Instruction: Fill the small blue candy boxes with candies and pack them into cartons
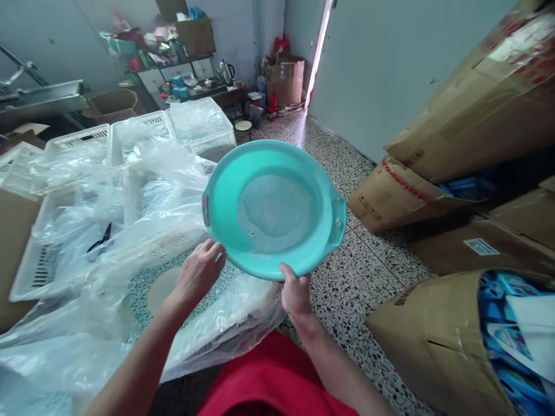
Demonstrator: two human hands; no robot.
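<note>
From my remote seat, my right grip (297,292) is clamped on the near rim of a turquoise basin (225,199), thumb over the edge, the basin reaching forward from it. My left grip (203,266) is curled just beside the rim; I can't tell whether it pinches it. Clear plastic sheeting (108,323) spreads below that grip, a dark tool (104,234) farther left, cardboard cartons (416,323) rightward of my right.

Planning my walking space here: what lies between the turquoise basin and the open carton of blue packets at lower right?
The head view shows only bare speckled terrazzo floor between the turquoise basin and the open carton.
</note>
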